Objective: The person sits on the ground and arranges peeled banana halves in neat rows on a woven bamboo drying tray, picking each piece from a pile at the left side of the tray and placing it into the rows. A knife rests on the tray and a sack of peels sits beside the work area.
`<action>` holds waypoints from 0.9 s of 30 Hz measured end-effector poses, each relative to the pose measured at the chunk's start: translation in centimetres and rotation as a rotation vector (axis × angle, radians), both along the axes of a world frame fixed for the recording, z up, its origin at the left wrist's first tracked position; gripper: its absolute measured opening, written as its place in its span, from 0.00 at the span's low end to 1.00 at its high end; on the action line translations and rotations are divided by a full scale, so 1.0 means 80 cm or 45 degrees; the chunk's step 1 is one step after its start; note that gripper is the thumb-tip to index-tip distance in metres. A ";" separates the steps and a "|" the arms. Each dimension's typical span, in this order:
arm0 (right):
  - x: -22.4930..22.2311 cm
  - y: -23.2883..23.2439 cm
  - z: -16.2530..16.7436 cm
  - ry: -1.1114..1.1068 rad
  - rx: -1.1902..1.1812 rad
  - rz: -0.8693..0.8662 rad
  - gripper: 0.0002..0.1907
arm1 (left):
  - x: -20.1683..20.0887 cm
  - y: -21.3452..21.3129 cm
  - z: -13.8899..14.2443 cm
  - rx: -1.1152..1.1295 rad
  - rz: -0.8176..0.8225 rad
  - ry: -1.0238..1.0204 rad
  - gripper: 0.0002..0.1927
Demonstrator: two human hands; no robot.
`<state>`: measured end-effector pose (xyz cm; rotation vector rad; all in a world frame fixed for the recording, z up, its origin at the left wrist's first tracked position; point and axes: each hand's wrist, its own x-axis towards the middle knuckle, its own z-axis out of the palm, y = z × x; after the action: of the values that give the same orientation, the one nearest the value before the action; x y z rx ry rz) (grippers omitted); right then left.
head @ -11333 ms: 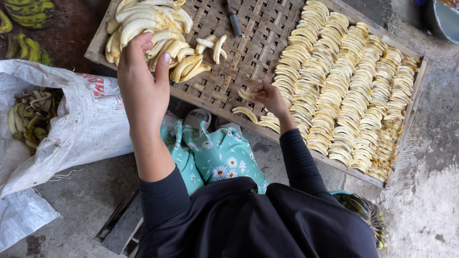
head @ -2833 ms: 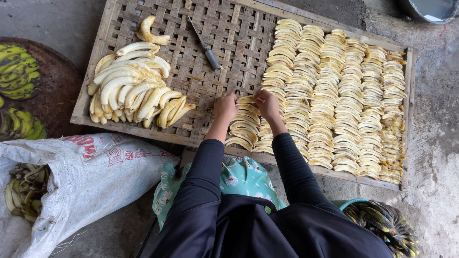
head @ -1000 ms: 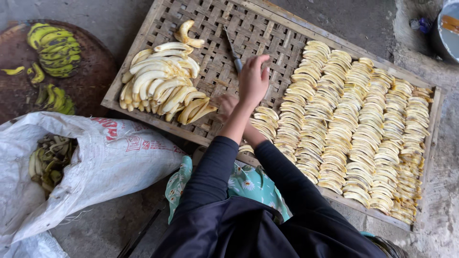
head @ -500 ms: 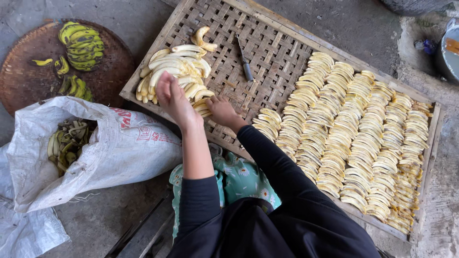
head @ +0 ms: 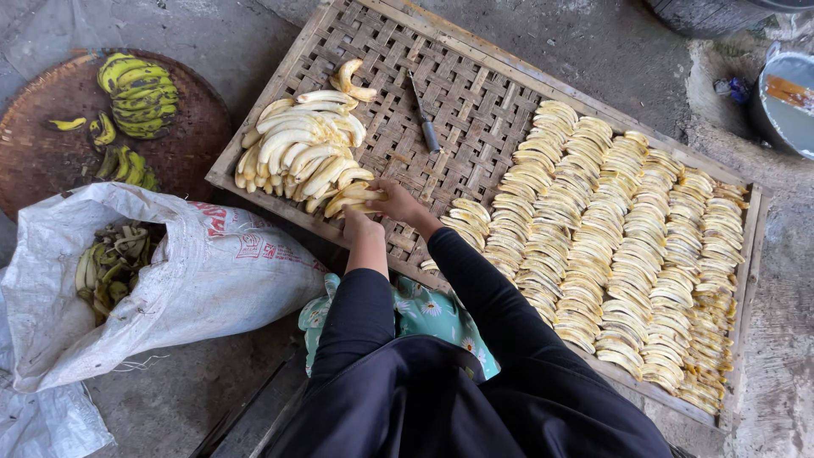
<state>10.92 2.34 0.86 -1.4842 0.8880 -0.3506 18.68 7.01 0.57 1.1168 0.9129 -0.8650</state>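
I count one round tray far left carrying three clumps of green bananas, one white sack, one woven rack, one peeled banana pile, one knife. My left hand and right hand meet at the pile's near edge, fingers curled around a peeled banana. Sliced rows too many to count.

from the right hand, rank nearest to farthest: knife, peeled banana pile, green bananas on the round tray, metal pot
1. peeled banana pile, touching the right hand, on its left
2. knife, just beyond it on the mat
3. green bananas, far left
4. metal pot, far right corner
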 end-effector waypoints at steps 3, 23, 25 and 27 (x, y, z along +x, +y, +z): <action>0.012 0.000 0.005 -0.094 0.395 -0.166 0.17 | 0.007 0.008 0.016 0.051 0.096 -0.024 0.24; -0.071 0.004 -0.017 -0.241 0.077 -0.392 0.12 | -0.023 -0.011 -0.003 -0.575 -0.706 0.231 0.38; -0.079 0.005 -0.015 -0.099 -0.070 -0.441 0.14 | -0.038 -0.017 0.002 -0.621 -0.823 0.197 0.29; -0.087 0.003 -0.009 0.189 -0.462 -0.383 0.16 | -0.049 -0.022 0.007 -0.554 -0.973 0.078 0.22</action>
<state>3.92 2.61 0.14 -1.7256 1.2189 -0.6567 14.78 5.26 1.11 1.0524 0.2881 -1.6383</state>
